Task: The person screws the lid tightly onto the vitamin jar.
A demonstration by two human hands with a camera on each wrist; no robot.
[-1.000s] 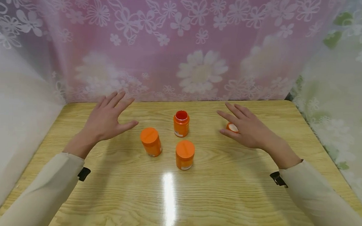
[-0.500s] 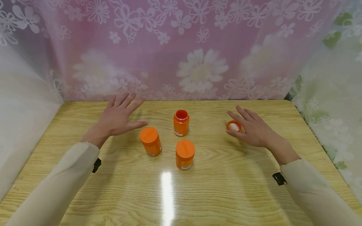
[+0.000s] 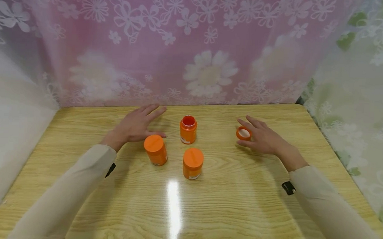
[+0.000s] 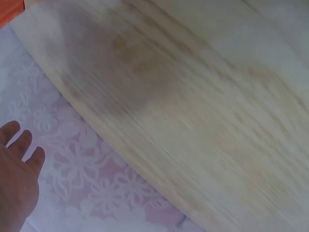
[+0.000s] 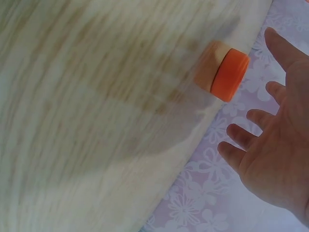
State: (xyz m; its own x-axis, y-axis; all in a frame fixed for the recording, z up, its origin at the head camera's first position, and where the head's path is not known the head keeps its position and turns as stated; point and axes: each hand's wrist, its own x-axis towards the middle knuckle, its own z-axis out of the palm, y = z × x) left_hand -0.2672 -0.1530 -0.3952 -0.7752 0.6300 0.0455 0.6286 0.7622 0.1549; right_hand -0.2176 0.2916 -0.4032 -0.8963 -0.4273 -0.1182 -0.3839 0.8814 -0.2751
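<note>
An uncapped orange jar (image 3: 188,130) stands upright, its red inside showing at the mouth. My left hand (image 3: 136,126) hovers to its left with fingers extended and thumb pointing at it, apart from the jar. Farther right lies an orange lid (image 3: 243,133), its white inner face up. Beside that lid, my right hand (image 3: 264,139) has thumb and fingers spread on either side. In the right wrist view a gap separates the lid (image 5: 231,75) from the fingers. Both hands hold nothing. The left wrist view shows only part of the left hand (image 4: 19,183).
Two capped orange jars stand nearer: a left one (image 3: 155,150) just in front of the left hand and a middle one (image 3: 193,164). A wood-grain table (image 3: 233,205) carries everything. A pink flowered curtain (image 3: 149,61) hangs along its back edge.
My left hand has moved right and lower toward the uncapped jar. My right hand has shifted slightly right, then lowered around the lid, which is now fully visible. The jars stay put.
</note>
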